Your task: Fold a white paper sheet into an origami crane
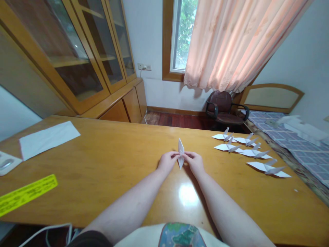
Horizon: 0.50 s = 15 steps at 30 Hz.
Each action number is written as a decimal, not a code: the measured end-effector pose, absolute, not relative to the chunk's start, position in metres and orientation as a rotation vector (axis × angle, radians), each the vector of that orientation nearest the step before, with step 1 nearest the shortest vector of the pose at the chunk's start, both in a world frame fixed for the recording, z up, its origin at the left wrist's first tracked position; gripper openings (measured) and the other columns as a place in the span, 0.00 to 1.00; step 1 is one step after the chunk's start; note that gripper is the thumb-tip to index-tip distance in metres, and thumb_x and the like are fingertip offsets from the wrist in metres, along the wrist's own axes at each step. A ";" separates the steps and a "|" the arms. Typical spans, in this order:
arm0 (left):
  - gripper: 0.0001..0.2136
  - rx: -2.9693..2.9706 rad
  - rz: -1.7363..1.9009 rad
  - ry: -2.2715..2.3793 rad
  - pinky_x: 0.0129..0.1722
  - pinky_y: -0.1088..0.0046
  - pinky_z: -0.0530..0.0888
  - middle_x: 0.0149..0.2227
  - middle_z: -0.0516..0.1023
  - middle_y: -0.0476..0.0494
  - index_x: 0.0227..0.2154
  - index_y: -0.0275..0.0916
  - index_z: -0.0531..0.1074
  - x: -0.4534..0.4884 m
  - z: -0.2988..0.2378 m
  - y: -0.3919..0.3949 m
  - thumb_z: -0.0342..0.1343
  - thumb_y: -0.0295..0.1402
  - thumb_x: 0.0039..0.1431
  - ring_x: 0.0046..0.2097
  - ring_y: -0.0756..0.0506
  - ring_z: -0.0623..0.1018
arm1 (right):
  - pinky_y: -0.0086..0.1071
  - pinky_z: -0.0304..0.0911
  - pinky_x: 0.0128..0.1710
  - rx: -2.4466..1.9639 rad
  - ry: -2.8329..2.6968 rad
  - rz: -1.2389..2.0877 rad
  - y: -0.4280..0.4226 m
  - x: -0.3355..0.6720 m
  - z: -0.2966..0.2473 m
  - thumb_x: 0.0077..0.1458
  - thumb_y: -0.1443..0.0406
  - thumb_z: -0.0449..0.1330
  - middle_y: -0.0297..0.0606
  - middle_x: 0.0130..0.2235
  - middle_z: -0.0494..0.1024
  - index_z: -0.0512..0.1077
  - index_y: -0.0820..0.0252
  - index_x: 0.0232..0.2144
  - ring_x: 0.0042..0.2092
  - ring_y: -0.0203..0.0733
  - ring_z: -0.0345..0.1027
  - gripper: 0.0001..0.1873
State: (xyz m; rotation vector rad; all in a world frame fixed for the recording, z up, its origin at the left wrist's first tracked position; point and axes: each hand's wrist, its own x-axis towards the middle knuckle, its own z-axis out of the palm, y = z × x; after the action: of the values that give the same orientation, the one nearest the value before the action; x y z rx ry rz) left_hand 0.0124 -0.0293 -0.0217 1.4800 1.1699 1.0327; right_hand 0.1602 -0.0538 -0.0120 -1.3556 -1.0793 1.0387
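Note:
A small folded white paper piece [181,152], pointed at top and bottom, stands upright over the middle of the wooden table [102,161]. My left hand [167,161] pinches its left side and my right hand [195,162] pinches its right side, fingers closed on the paper. To the right lie several finished white paper cranes [253,152] in a loose row on the table.
A white sheet of paper [47,138] lies at the far left, with a yellow strip [25,194] near the front left edge. A white cable [46,230] hangs below the table. A dark office chair [223,108], a bed [295,144] and a glass-door cabinet [84,58] stand beyond.

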 end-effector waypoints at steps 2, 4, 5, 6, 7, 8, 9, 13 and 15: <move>0.07 1.490 1.035 1.147 0.45 0.66 0.71 0.37 0.80 0.42 0.34 0.39 0.76 0.014 -0.020 -0.032 0.57 0.33 0.52 0.41 0.43 0.78 | 0.39 0.67 0.42 -1.370 -1.169 0.959 -0.054 0.160 -0.016 0.43 0.56 0.65 0.42 0.35 0.80 0.78 0.60 0.33 0.38 0.47 0.74 0.16; 0.09 1.415 1.066 1.098 0.45 0.67 0.72 0.39 0.79 0.41 0.36 0.38 0.75 0.016 -0.020 -0.033 0.59 0.33 0.51 0.41 0.43 0.78 | 0.40 0.66 0.45 -1.367 -1.308 0.876 -0.056 0.159 -0.018 0.47 0.57 0.62 0.42 0.38 0.80 0.78 0.58 0.36 0.41 0.47 0.74 0.15; 0.10 1.356 1.085 1.069 0.44 0.67 0.72 0.39 0.79 0.40 0.37 0.37 0.74 0.016 -0.022 -0.032 0.60 0.33 0.51 0.41 0.43 0.78 | 0.41 0.66 0.46 -1.354 -1.395 0.820 -0.058 0.158 -0.019 0.50 0.58 0.60 0.41 0.39 0.80 0.77 0.56 0.37 0.41 0.46 0.73 0.14; 0.12 1.298 1.100 1.041 0.43 0.68 0.73 0.39 0.79 0.39 0.38 0.36 0.73 0.017 -0.023 -0.032 0.61 0.34 0.49 0.40 0.44 0.78 | 0.40 0.66 0.46 -1.333 -1.489 0.752 -0.059 0.158 -0.019 0.52 0.59 0.58 0.41 0.40 0.79 0.77 0.55 0.39 0.42 0.46 0.73 0.13; 0.13 1.244 1.110 1.019 0.43 0.68 0.73 0.38 0.79 0.39 0.38 0.36 0.72 0.017 -0.025 -0.031 0.62 0.34 0.48 0.40 0.44 0.78 | 0.40 0.65 0.46 -1.308 -1.581 0.678 -0.060 0.157 -0.019 0.54 0.60 0.57 0.40 0.40 0.79 0.77 0.54 0.39 0.42 0.45 0.73 0.13; 0.14 1.198 1.114 1.004 0.42 0.68 0.73 0.37 0.79 0.40 0.37 0.35 0.72 0.016 -0.026 -0.030 0.63 0.34 0.48 0.39 0.45 0.78 | 0.40 0.65 0.46 -1.283 -1.666 0.603 -0.060 0.157 -0.018 0.55 0.61 0.55 0.40 0.40 0.79 0.77 0.53 0.40 0.41 0.44 0.73 0.13; 0.14 1.159 1.113 0.996 0.42 0.69 0.73 0.36 0.79 0.40 0.36 0.35 0.71 0.016 -0.028 -0.028 0.64 0.35 0.47 0.38 0.45 0.79 | 0.39 0.65 0.45 -1.264 -1.734 0.535 -0.060 0.157 -0.018 0.55 0.63 0.54 0.40 0.39 0.79 0.77 0.53 0.40 0.41 0.43 0.72 0.13; 0.13 1.083 1.100 1.005 0.38 0.71 0.74 0.33 0.79 0.41 0.34 0.34 0.73 0.014 -0.032 -0.023 0.64 0.36 0.46 0.35 0.46 0.79 | 0.38 0.66 0.41 -1.274 -1.782 0.416 -0.058 0.160 -0.017 0.54 0.66 0.54 0.39 0.35 0.78 0.77 0.52 0.39 0.38 0.42 0.71 0.13; 0.13 1.077 1.103 1.008 0.38 0.72 0.74 0.33 0.80 0.41 0.34 0.34 0.73 0.013 -0.035 -0.021 0.63 0.35 0.46 0.36 0.46 0.79 | 0.39 0.65 0.42 -1.273 -1.740 0.440 -0.056 0.161 -0.018 0.54 0.66 0.55 0.40 0.34 0.78 0.78 0.52 0.37 0.38 0.43 0.70 0.12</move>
State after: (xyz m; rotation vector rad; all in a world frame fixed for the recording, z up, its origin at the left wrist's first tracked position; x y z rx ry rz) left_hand 0.0133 -0.0208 -0.0345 1.0771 1.0082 1.1034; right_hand 0.1614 -0.0555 -0.0179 -1.2733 -1.7396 0.4404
